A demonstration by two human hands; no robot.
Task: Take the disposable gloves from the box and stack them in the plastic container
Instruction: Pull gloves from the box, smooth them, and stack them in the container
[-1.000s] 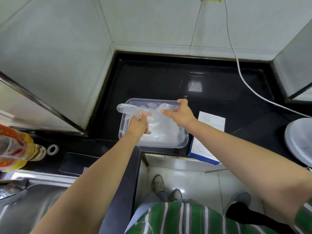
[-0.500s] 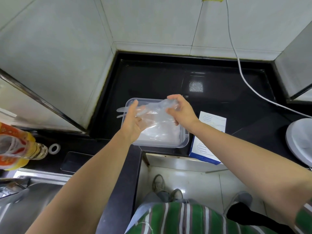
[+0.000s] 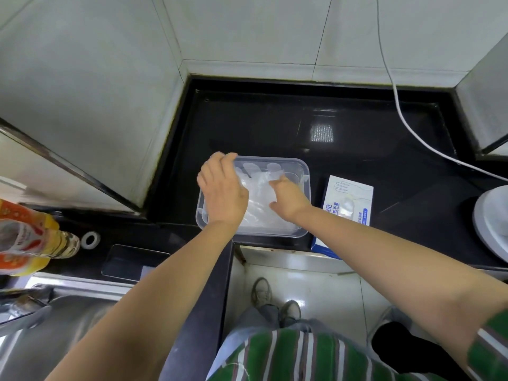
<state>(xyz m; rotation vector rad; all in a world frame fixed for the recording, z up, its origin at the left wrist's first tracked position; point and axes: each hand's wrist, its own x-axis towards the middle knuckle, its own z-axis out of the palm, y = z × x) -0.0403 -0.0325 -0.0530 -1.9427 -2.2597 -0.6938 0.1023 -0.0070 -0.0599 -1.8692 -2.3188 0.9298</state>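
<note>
Gloves (image 3: 261,213), thin, clear and crumpled into a pale pile, lie inside the plastic container (image 3: 303,171), with both bare hands down on them. The left hand (image 3: 222,191) covers the container's left side, its back to the camera and its fingers bent down at the far left corner; whether they pinch a glove or only press it is hidden. The right hand (image 3: 290,199) reaches in from the right, its fingers stretched across the middle of the pile, apparently flattening it rather than gripping. The container sits at the near edge of a black counter (image 3: 275,125). Just beside it on the right lies the white and blue glove box (image 3: 349,202), flat, with a little clear plastic showing at its opening. Further out, a white cable (image 3: 412,130) crosses the counter's right side, and a steel sink (image 3: 68,325) and an orange-labelled bottle (image 3: 30,237) sit at the left. The step in hand looks like settling a glove onto the stack. The next move probably calls for letting go without dragging the clingy film back up, then reaching right to the box for another glove.
</note>
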